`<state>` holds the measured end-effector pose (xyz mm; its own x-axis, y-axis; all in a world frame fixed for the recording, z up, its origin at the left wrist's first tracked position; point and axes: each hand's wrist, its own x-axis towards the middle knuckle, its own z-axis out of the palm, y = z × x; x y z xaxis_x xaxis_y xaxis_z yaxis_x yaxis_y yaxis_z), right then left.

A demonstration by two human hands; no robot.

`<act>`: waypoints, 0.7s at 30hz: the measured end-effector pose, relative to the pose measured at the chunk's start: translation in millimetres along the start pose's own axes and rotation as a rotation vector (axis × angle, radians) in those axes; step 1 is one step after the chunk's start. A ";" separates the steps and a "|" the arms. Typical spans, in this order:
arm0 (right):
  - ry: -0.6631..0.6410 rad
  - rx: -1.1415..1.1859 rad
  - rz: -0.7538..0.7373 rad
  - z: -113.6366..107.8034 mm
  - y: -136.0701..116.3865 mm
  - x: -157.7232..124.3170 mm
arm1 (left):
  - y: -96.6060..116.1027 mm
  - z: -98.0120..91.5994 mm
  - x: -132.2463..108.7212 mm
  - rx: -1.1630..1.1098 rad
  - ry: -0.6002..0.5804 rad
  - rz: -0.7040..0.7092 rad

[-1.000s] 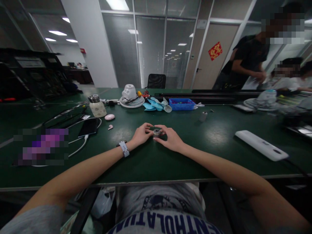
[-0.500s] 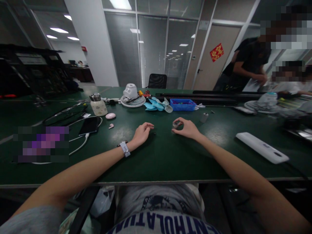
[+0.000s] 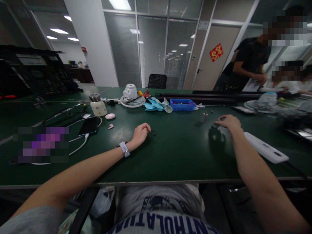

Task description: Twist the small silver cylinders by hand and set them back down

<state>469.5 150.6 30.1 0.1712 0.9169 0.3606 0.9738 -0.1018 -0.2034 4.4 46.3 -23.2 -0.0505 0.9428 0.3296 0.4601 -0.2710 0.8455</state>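
Note:
My right hand [image 3: 230, 122] is over the right part of the green table [image 3: 180, 156], its thumb and fingers pinched on a small metallic part [image 3: 215, 124]. Left of that part stands a small grey cylinder [image 3: 204, 117]. My left hand [image 3: 140, 134] rests on the table near the middle, fingers curled together; whatever they may hold is hidden. Just right of its fingertips lies a tiny dark piece [image 3: 154, 134]. A grey watch band [image 3: 125, 149] is on the left wrist.
At the back are a white fan [image 3: 131, 97], light-blue blades [image 3: 156, 104] and a blue bin [image 3: 182, 104]. A bottle [image 3: 98, 105] and phone [image 3: 89, 125] lie left, a white power strip [image 3: 265, 148] right. A person [image 3: 251, 61] stands back right.
My right hand has moved right with the small metallic part, past the grey cylinder. The fingers of my left hand have curled in and drawn slightly left, away from the tiny dark piece.

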 end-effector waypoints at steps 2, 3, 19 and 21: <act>-0.016 -0.033 0.118 2.1 4.8 -2.0 | -0.9 -0.3 0.4 0.006 0.002 0.011; -0.031 -0.047 0.173 3.6 5.5 -3.5 | -1.2 -0.5 0.5 0.008 0.002 0.011; 0.447 0.218 -0.392 -5.6 -124.3 -56.6 | 1.2 -2.7 0.5 0.159 0.079 -0.064; 0.264 0.300 -0.741 1.0 -171.8 -87.8 | 1.8 -2.9 0.2 0.174 0.087 -0.070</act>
<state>287.1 88.0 32.4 -0.4309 0.5823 0.6894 0.7735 0.6318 -0.0502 2.6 45.5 -20.4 -0.1605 0.9357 0.3142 0.5989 -0.1608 0.7845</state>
